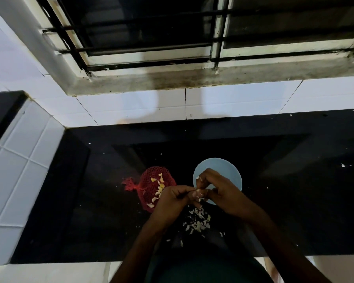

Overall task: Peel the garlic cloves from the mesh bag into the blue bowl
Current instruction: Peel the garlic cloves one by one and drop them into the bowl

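A small pale garlic clove point(198, 193) sits in the air at the near-left rim of the round light-blue bowl point(219, 165), held between both hands. The left hand point(172, 198) comes in from the bowl's left and the right hand point(223, 190) reaches over the bowl's near side. Each grip is pressed together on the clove, fingertips pinching it from opposite ends, though the exact finger placement is too small to make out.

The clove is likely light and firm, with a dry skin that flakes and slides, so a pinch at the blunt root end, with a nail working under the skin at the tip, should serve best. Squeezing hard risks it shooting out.

Left of the bowl, the red mesh bag point(149, 181) lies slack on the glossy black table point(294, 190), with yellowish cloves point(160, 187) showing on it. Just nearer than the bowl lies a scatter of papery white skins point(198, 220).
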Motion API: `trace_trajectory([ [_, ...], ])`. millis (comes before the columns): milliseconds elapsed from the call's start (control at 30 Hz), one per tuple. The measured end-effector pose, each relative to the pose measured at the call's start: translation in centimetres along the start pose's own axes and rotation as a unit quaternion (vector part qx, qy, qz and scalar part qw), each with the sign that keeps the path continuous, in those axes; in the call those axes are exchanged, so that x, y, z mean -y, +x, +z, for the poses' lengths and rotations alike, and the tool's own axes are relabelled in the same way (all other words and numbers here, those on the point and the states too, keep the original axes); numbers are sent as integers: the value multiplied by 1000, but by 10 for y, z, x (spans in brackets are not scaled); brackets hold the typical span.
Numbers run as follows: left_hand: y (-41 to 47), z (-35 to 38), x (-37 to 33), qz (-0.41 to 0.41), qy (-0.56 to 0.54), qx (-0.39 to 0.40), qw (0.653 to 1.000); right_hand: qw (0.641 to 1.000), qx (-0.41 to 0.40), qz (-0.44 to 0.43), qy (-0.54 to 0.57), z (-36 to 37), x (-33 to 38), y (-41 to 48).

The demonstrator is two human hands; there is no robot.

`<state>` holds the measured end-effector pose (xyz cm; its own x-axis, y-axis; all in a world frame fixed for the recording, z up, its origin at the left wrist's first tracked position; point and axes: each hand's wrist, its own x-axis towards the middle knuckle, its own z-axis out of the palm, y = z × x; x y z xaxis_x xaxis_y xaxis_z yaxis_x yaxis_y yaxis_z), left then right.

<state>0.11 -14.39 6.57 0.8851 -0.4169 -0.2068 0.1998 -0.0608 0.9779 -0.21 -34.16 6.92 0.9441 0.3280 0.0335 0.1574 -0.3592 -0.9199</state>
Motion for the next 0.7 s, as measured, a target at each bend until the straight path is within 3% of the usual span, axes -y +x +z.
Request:
trace_trajectory([
  [233, 8, -5, -3, -11, 63, 7, 998, 990, 29, -75, -120, -8, 0, 5],
  [433, 5, 6, -7, -62, -30, -22, 997, 976, 50, -106, -184, -8, -1, 8],
  [567, 0, 17, -10, -128, -133, -66, 981, 971, -14, -92, -221, 0, 0, 6],
  [700, -3, 21, -12, -136, -210, -73, 965, 980, -97, -78, -156, 13, 2, 2],
])
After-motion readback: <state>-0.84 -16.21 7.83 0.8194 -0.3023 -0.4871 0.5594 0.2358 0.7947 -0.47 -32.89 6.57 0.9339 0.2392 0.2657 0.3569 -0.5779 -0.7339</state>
